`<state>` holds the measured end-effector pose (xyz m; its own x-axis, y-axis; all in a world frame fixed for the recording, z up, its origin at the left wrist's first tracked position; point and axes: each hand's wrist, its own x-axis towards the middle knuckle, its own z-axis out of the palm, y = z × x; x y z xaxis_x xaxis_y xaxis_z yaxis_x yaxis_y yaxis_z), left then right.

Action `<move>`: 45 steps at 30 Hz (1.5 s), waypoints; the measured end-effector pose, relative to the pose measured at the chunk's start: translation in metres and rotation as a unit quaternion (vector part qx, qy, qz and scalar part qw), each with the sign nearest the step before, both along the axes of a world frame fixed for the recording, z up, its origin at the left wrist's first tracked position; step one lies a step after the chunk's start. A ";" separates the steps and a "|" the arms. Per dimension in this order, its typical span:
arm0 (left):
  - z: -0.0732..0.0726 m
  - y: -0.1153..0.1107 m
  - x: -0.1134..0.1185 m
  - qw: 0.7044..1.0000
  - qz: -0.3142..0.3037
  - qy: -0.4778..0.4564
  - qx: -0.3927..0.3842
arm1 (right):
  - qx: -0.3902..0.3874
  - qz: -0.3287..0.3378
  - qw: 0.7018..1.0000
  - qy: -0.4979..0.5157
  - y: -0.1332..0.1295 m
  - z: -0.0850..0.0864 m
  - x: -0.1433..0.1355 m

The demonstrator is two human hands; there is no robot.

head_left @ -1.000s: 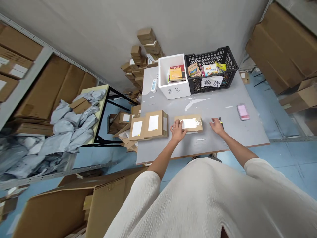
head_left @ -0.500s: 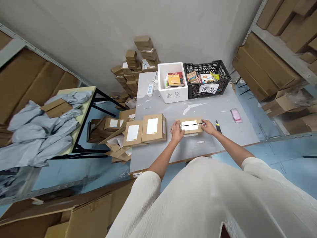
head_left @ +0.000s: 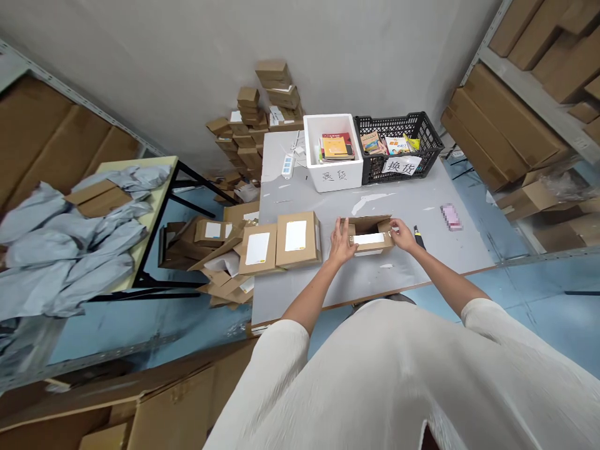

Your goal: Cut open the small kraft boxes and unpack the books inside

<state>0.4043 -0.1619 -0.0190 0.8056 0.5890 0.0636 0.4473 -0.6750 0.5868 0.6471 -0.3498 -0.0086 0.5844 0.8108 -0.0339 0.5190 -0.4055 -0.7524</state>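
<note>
Watching remotely, I see the open box [head_left: 372, 244] lying between left hand [head_left: 342, 246] and right hand [head_left: 403, 237], their fingers clamped on its ends.

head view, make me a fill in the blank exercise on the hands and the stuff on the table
The box between the left hand and the right hand is not shut but ____.
The black-and-yellow tool lies nearer the person's ____ hand.
The crate beside the white bin is ____ in colour.

Missing words: open; right; black.
</note>
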 end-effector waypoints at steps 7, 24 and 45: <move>0.003 0.021 0.001 0.997 -0.020 0.041 -0.066 | -0.050 0.096 0.991 -0.081 0.020 0.008 0.024; -0.014 0.012 0.023 0.993 -0.005 0.072 -0.096 | -0.071 0.101 0.992 0.004 0.035 -0.016 0.076; 0.018 -0.019 0.049 0.999 0.034 0.025 -0.010 | -0.088 0.103 0.987 0.092 0.025 -0.024 0.128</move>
<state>0.4534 -0.1805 -0.0005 0.7656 0.6432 0.0130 0.5202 -0.6308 0.5758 0.7747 -0.3245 -0.0324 0.3783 0.8841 -0.2743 0.4655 -0.4378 -0.7691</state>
